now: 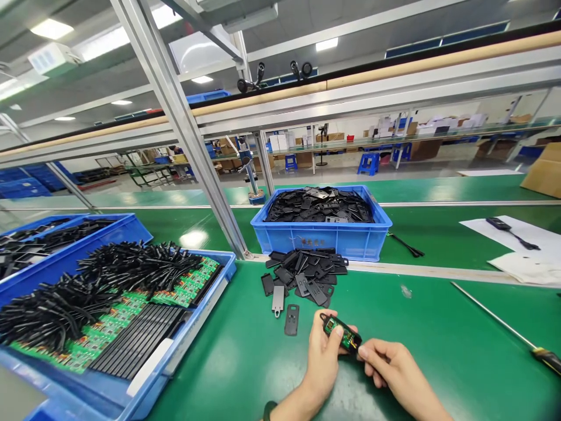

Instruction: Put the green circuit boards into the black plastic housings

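While the left hand (323, 351) is gripping a green circuit board (346, 337) in a black casing (357, 339), thumb pressing on top, the right hand (388, 361) is pinching at the casing's right end, curled; both are holding it above the counter (232, 356), left of the screwdriver (495, 317).

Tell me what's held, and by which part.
Left hand holds a black-cased green circuit board, gripped near its middle; right hand is at its wired end, grip unclear.

The circuit board (347, 338) and tabletop (236, 362) are green, the casings (312, 273) black, the bins (284, 238) blue.
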The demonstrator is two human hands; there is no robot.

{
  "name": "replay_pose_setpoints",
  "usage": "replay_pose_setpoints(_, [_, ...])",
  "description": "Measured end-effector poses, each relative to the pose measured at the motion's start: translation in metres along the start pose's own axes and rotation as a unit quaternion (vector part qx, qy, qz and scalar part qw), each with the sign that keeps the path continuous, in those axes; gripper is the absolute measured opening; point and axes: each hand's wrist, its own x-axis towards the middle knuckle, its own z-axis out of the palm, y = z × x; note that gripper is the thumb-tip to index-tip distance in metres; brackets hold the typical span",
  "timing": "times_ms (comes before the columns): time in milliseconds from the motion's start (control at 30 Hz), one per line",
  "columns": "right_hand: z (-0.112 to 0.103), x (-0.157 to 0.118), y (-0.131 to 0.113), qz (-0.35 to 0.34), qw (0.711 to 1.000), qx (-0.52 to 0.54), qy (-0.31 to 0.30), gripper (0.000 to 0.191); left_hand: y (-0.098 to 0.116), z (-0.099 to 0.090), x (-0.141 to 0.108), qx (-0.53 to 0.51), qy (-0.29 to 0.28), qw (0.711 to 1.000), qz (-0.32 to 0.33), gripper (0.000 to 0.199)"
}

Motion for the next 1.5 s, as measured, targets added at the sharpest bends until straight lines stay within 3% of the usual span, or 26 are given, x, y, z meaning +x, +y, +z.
replay_pose_setpoints(167, [0.0,-0.001,-0.003,-0.071,0.984,-0.145,0.074,0.042,-0.002,0.0,-0.001,0.038,0.01,0.999,0.017,0.04])
replay_pose_setpoints(333, [0.002,0.003,-0.006,-0.054,0.986,-0.147,0.048,0.04,-0.001,-0.001,-0.001,0.073,0.01,0.997,0.037,0.036])
replay_pose_setpoints(433, [0.002,0.003,-0.009,-0.065,0.988,-0.135,0.022,0.04,0.004,-0.001,0.001,0.039,0.013,0.999,0.013,0.039])
replay_pose_setpoints(500, [0.001,0.001,-0.012,-0.111,0.981,-0.158,0.013,0.041,0.006,-0.001,0.003,0.024,0.006,0.999,-0.029,0.037])
replay_pose_setpoints(600, [-0.003,-0.001,-0.014,-0.182,0.962,-0.196,0.053,0.035,0.005,-0.001,0.006,0.064,-0.03,0.996,-0.06,0.027])
replay_pose_setpoints(700, [-0.008,0.0,-0.011,-0.25,0.94,-0.207,0.102,0.024,-0.001,-0.003,0.007,0.147,-0.085,0.984,-0.06,0.021])
replay_pose_setpoints(833, [-0.011,0.002,-0.007,-0.321,0.905,-0.261,0.101,0.023,-0.009,-0.005,0.005,0.251,-0.122,0.96,-0.026,0.021])
replay_pose_setpoints(1267, [-0.015,0.005,-0.004,-0.325,0.891,-0.308,0.075,0.018,-0.005,-0.004,0.002,0.389,-0.121,0.913,0.024,0.024])
replay_pose_setpoints(1400, [-0.012,0.004,-0.006,-0.32,0.871,-0.366,0.066,0.023,-0.003,-0.004,0.003,0.434,-0.118,0.892,0.037,0.023])
replay_pose_setpoints(1500, [-0.012,0.007,-0.008,-0.283,0.889,-0.358,0.048,0.025,-0.005,-0.006,0.007,0.386,-0.125,0.914,0.001,0.02])
